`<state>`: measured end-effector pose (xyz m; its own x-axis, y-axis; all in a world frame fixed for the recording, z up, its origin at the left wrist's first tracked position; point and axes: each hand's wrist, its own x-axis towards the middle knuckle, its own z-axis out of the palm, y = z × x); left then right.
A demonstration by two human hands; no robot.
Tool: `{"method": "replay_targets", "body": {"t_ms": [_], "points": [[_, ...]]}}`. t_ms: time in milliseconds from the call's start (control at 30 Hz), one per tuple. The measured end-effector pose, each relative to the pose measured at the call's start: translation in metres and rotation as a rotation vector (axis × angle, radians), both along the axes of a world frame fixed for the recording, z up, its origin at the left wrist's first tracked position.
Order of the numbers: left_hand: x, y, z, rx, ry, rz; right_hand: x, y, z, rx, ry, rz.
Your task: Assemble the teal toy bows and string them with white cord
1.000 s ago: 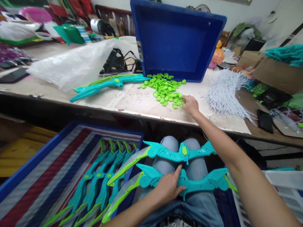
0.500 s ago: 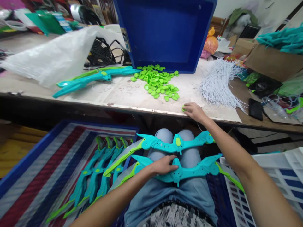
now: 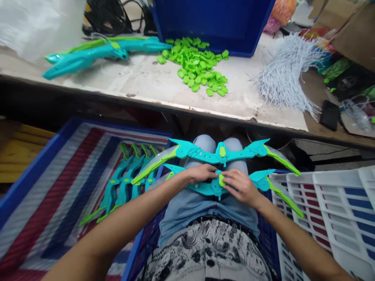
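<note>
Two turquoise toy bows with lime-green limbs lie across my thighs. The farther toy bow has a green cap seated in its middle. Over the nearer toy bow both hands meet. My left hand grips this bow just left of its centre, fingertips by the middle block. From the right, my right hand pinches a small lime-green cap against the bow's centre. Whether the cap sits fully in the bow cannot be seen, as fingers partly cover it.
Loose green caps are heaped on the table before a tipped blue bin. Another bow lies left, white strings right. More bows rest in a striped-lined crate at left; a white basket stands right.
My right hand has come from the table edge down to the nearer bow, bringing a green cap to its centre. My left hand stays on that bow. The view has tilted downward.
</note>
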<state>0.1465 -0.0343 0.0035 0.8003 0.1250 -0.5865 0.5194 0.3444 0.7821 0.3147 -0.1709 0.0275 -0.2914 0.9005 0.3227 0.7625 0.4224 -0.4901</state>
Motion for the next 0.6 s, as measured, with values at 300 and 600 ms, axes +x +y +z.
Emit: {"method": "replay_targets", "body": {"t_ms": [300,600], "points": [[-0.004,0.0,0.001,0.018,-0.064,-0.037,-0.026,-0.019,-0.017,0.044,-0.078,-0.114],[-0.007,-0.007,-0.002,0.284,-0.076,-0.073,-0.045,-0.022,-0.026,-0.155,0.146,-0.44]]}}
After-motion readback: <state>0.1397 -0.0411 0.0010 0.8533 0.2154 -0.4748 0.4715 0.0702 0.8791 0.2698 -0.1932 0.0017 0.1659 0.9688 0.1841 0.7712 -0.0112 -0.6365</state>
